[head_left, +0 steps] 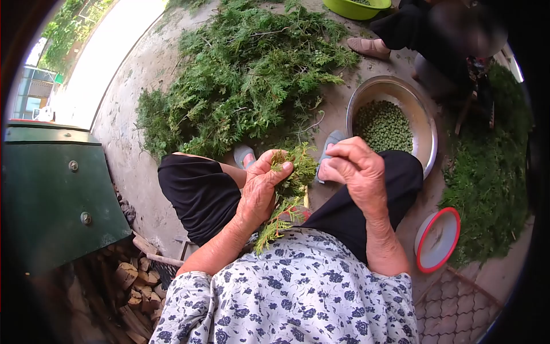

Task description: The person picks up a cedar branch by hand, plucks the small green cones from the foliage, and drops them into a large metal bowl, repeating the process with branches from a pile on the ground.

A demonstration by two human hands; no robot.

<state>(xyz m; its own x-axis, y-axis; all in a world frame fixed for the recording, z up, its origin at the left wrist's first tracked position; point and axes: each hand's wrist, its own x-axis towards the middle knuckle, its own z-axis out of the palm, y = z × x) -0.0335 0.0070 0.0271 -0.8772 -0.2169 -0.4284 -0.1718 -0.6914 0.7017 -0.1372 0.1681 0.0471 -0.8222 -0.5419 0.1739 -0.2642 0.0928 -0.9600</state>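
Observation:
A green conifer sprig [298, 166] is gripped between the thumb and fingers of my left hand [264, 180], above my lap. More of the sprig hangs down toward my shirt. To its right, my right hand [358, 169] is raised with fingers curled and pressed together; whatever the fingertips hold, if anything, is too small to make out. Beyond that hand stands a wide metal basin [425, 114] with many small green cones [384, 126] in it. A large heap of cut green branches [246, 74] lies on the ground in front of me.
Another person's leg and shoe [369, 47] are at the upper right, near a lime-green basin [358, 8]. A red-rimmed white bowl [438, 239] rests at the right beside more greenery [487, 189]. At left are a dark green metal box [57, 195] and split firewood [137, 286].

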